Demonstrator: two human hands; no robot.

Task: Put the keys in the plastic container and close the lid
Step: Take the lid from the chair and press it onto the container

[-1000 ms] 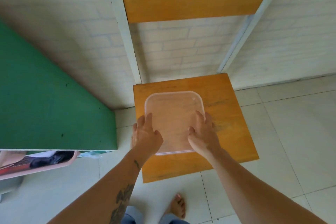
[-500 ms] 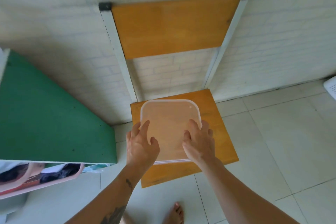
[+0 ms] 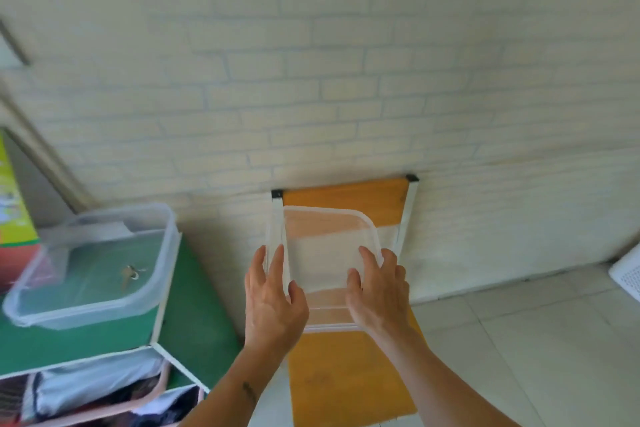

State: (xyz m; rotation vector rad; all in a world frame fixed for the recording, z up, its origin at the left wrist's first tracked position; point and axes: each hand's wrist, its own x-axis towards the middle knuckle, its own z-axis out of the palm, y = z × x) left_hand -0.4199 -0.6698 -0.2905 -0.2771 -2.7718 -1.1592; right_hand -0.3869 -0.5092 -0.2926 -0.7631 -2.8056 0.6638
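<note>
Both hands, left [image 3: 273, 302] and right [image 3: 379, 291], clamp the lid [image 3: 325, 253] by its near corners; container [image 3: 93, 267] with keys [image 3: 130, 274] lies at nine o'clock, left hand nearer.

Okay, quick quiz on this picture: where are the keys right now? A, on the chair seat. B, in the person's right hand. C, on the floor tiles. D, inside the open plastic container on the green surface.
D: the keys lie on the bottom of the open plastic container on the green surface, while both the left hand and the right hand hold only the clear lid.
</note>
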